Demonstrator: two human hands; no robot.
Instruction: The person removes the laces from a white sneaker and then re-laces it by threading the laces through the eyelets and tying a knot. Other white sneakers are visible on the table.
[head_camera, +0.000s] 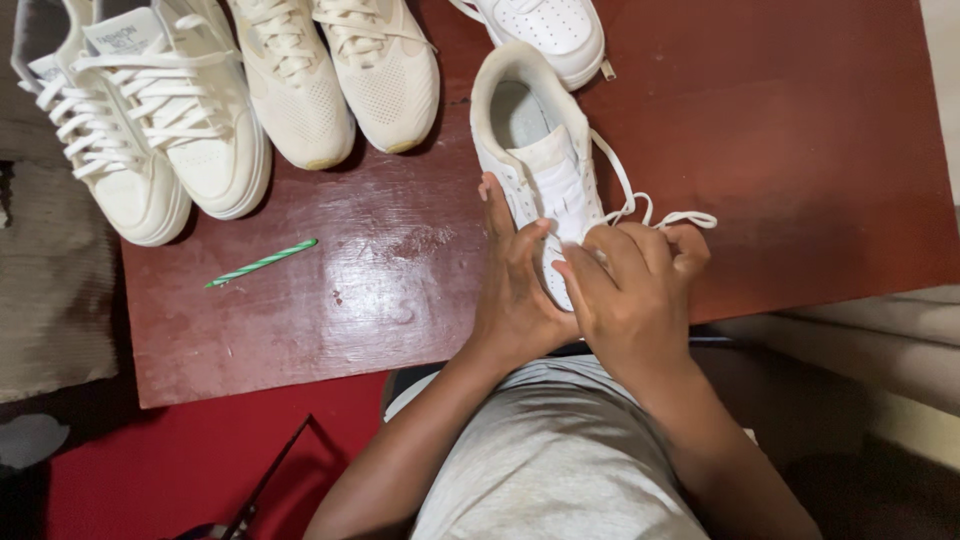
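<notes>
Lacing looks under way at frame centre; the right hand pinches the white lace; the left hand, fingers released, steadies the white sneaker; threading next needs a firm pull.

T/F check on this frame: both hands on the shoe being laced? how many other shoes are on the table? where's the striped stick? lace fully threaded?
1. Both the left hand and the right hand are on the white shoe. True.
2. The green-and-white striped stick lies inside a shoe. False: it lies on the red-brown table, left of the hands.
3. The right hand pinches the white lace. True.
4. Only one other shoe is on the table. False: four more whole shoes and part of another are in view.
</notes>
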